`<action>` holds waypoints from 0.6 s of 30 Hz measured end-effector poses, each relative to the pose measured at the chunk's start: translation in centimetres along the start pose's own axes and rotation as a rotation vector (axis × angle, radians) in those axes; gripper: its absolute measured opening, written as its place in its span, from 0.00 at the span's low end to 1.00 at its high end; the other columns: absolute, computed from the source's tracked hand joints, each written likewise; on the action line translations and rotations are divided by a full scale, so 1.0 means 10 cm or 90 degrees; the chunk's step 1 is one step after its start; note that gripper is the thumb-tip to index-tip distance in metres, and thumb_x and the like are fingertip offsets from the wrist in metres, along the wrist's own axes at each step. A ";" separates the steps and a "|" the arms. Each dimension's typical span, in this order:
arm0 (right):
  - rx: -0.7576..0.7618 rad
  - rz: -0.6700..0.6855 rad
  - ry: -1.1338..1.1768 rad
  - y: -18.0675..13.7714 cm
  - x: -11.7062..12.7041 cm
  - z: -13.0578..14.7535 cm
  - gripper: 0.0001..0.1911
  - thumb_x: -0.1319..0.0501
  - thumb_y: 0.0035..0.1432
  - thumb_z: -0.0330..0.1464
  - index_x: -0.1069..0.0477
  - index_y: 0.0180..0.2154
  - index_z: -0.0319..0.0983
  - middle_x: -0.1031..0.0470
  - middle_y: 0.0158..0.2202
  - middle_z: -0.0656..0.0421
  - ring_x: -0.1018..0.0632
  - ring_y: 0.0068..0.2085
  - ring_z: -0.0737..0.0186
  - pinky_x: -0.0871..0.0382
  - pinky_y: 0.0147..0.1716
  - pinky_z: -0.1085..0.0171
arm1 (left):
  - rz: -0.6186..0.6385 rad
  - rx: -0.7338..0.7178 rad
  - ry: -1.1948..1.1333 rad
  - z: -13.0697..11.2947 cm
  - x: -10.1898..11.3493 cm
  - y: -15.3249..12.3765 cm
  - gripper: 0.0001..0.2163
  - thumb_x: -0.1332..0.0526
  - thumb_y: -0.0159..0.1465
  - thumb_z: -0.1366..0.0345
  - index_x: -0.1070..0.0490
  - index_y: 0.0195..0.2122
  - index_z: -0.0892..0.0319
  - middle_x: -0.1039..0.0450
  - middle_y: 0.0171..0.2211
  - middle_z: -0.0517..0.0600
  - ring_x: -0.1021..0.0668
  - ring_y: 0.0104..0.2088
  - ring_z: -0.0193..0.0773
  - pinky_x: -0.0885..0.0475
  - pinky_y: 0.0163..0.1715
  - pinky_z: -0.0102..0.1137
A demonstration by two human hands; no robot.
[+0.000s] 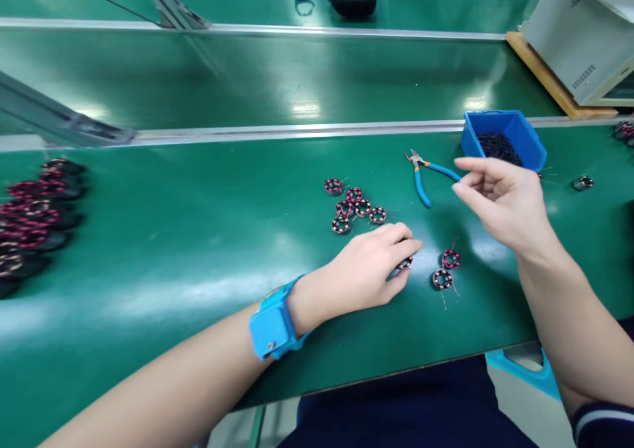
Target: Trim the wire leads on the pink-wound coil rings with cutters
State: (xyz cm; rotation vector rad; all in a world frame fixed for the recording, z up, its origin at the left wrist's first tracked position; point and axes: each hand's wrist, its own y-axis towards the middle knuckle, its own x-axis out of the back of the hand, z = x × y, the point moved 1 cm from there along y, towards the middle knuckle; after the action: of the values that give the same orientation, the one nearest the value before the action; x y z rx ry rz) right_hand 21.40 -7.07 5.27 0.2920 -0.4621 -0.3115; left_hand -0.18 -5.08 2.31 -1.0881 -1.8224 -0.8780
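We curl our left hand [369, 263] around a little wire ring [406, 262] on the green table [198, 236]. We wear a blue band [273, 329] on that wrist. Our right hand [510, 200] is up near a blue box [531, 141] of black bits [498, 147]. We see spread pliers [421, 185] and more rings [345, 208] close by.

A pale boxy machine [569, 38] rests on a wooden board [545, 78].

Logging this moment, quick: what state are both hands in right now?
Left hand: fingers closed around a small wound ring.
Right hand: partly open, thumb and index finger apart, nothing visibly held.
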 end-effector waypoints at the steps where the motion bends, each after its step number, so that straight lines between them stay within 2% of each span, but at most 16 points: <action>1: -0.024 0.030 0.040 -0.05 -0.06 0.01 0.09 0.35 0.52 0.29 0.24 0.38 0.39 0.22 0.29 0.59 0.22 0.30 0.63 0.26 0.30 0.63 | 0.003 0.008 -0.011 0.00 -0.01 -0.02 0.13 0.44 0.64 0.67 0.29 0.48 0.64 0.29 0.43 0.55 0.25 0.42 0.42 0.27 0.42 0.35; 3: -0.082 0.080 0.102 -0.10 -0.15 0.01 0.05 0.34 0.52 0.30 0.24 0.34 0.38 0.21 0.29 0.58 0.22 0.29 0.63 0.26 0.30 0.63 | -0.001 0.045 -0.029 0.02 -0.02 -0.03 0.11 0.44 0.65 0.66 0.28 0.46 0.64 0.30 0.40 0.55 0.24 0.38 0.40 0.26 0.39 0.35; 5: -0.139 0.127 0.147 -0.12 -0.19 0.00 0.05 0.33 0.51 0.32 0.25 0.32 0.37 0.21 0.29 0.57 0.21 0.29 0.64 0.25 0.31 0.64 | -0.005 0.070 -0.052 0.05 -0.02 -0.02 0.14 0.41 0.63 0.64 0.29 0.47 0.65 0.31 0.41 0.56 0.24 0.36 0.40 0.25 0.37 0.35; 7: -0.170 0.160 0.169 -0.12 -0.20 0.00 0.07 0.32 0.50 0.33 0.25 0.31 0.37 0.21 0.30 0.57 0.22 0.29 0.65 0.26 0.30 0.65 | 0.000 0.048 -0.082 0.06 -0.03 0.01 0.14 0.40 0.61 0.67 0.30 0.48 0.63 0.32 0.45 0.56 0.24 0.36 0.39 0.24 0.37 0.34; 9: -0.179 0.173 0.170 -0.12 -0.18 0.01 0.07 0.31 0.50 0.33 0.25 0.30 0.37 0.22 0.30 0.58 0.24 0.28 0.67 0.28 0.28 0.67 | -0.010 0.026 -0.111 0.08 -0.04 0.04 0.12 0.42 0.61 0.70 0.29 0.46 0.63 0.31 0.44 0.55 0.24 0.35 0.37 0.25 0.36 0.32; 11: -0.188 0.180 0.172 -0.13 -0.18 0.02 0.07 0.31 0.50 0.33 0.24 0.30 0.37 0.23 0.27 0.60 0.26 0.26 0.69 0.30 0.27 0.68 | -0.068 0.053 -0.143 0.10 -0.07 0.06 0.08 0.40 0.61 0.70 0.28 0.41 0.63 0.30 0.37 0.52 0.25 0.29 0.33 0.26 0.31 0.30; 13: -0.206 0.194 0.181 -0.15 -0.20 0.02 0.07 0.30 0.49 0.33 0.24 0.30 0.37 0.24 0.26 0.61 0.26 0.25 0.69 0.30 0.26 0.68 | -0.159 0.108 -0.188 0.12 -0.12 0.08 0.07 0.36 0.59 0.67 0.29 0.37 0.64 0.31 0.31 0.48 0.26 0.24 0.30 0.27 0.27 0.28; 15: -0.224 0.203 0.191 -0.16 -0.24 0.02 0.08 0.29 0.47 0.34 0.24 0.30 0.37 0.24 0.26 0.60 0.26 0.24 0.69 0.30 0.25 0.68 | -0.239 0.141 -0.241 0.13 -0.15 0.09 0.07 0.34 0.57 0.67 0.28 0.35 0.64 0.31 0.28 0.46 0.27 0.22 0.28 0.28 0.23 0.24; 18: -0.246 0.202 0.208 -0.17 -0.30 0.00 0.12 0.27 0.43 0.36 0.24 0.28 0.37 0.23 0.25 0.60 0.27 0.23 0.69 0.30 0.25 0.67 | -0.293 0.142 -0.292 0.14 -0.18 0.10 0.08 0.33 0.56 0.66 0.27 0.34 0.63 0.31 0.27 0.46 0.26 0.22 0.27 0.28 0.21 0.21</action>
State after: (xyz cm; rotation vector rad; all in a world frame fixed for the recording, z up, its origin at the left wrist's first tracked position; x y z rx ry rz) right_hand 18.44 -7.52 3.53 -0.1092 -0.1155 -0.0359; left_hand 0.85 -4.15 0.27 -0.7778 -2.5525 -0.6875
